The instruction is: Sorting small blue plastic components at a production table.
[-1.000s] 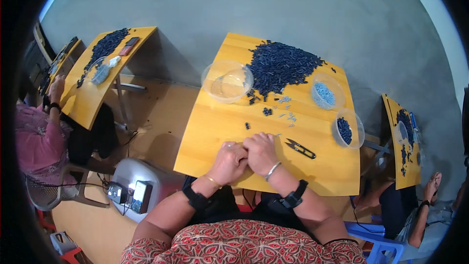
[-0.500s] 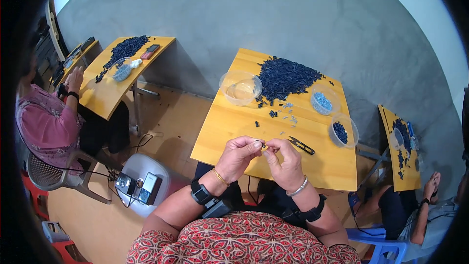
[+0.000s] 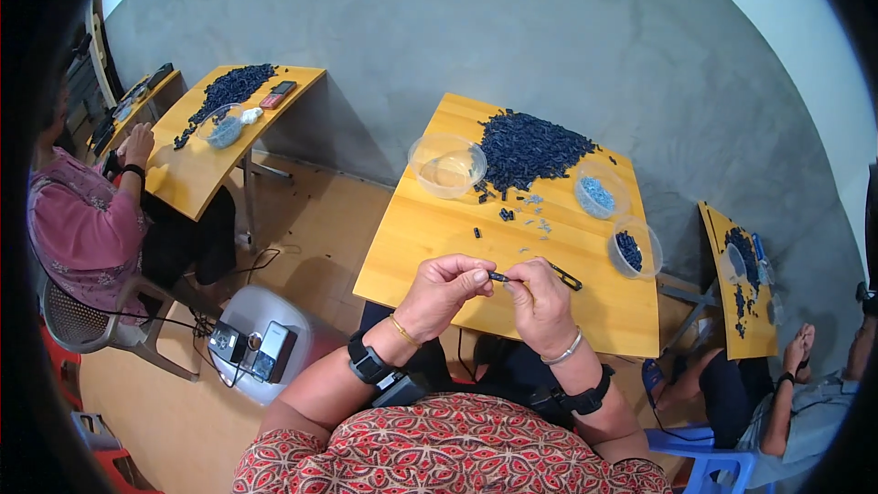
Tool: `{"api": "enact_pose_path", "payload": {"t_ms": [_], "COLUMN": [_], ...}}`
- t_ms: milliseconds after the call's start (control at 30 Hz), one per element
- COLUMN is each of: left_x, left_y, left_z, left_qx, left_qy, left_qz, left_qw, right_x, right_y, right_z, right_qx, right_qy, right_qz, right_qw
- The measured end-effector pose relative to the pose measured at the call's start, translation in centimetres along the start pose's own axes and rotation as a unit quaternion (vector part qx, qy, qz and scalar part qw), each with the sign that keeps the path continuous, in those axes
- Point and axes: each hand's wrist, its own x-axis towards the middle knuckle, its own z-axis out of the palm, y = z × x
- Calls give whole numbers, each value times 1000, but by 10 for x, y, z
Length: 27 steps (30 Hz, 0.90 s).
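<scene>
Over the near part of the wooden table [image 3: 421, 256], my left hand [image 3: 445, 291] pinches a small black piece [image 3: 498, 276] between thumb and fingertips. My right hand [image 3: 541, 309] meets it from the other side, thumb and curled fingers closed at the piece's right end. Whether a second tiny part sits in the right fingertips is too small to tell. Black thread snips [image 3: 569, 280] lie just beyond my right hand, partly covered by it. A few loose dark pieces [image 3: 507, 214] and small light-grey bits [image 3: 538, 211] are scattered farther up the table.
A large heap of dark pieces [image 3: 533, 151] covers the far part. Left of it stands a clear bowl [image 3: 421, 163]; at right are bowls of blue bits [image 3: 597, 193] and dark pieces [image 3: 629, 251]. People sit at side tables [image 3: 206, 169] left and right. A grey bin [image 3: 315, 329] holds devices.
My right fingers have curled in and closed at the black piece, which now shows lengthwise between both hands. The right hand covers more of the snips. The view has shifted slightly.
</scene>
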Motion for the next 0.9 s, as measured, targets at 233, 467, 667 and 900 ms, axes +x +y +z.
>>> {"api": "enact_pose_path", "payload": {"t_ms": [233, 467, 667, 900], "left_x": [-1, 2, 7, 7], "left_y": [3, 2, -9, -16], "left_z": [1, -3, -11, -35], "left_qx": [84, 19, -32, 30], "left_qy": [0, -12, -11, 50], "left_qz": [28, 1, -62, -125], "left_qw": [996, 1000, 997, 991], "right_x": [0, 3, -4, -17], "right_y": [2, 8, 12, 47], "right_z": [4, 5, 6, -21], "right_qx": [19, 25, 34, -119], "right_qy": [-9, -35, -51, -41], "right_qz": [3, -17, -8, 75], "right_qw": [1000, 999, 998, 989]}}
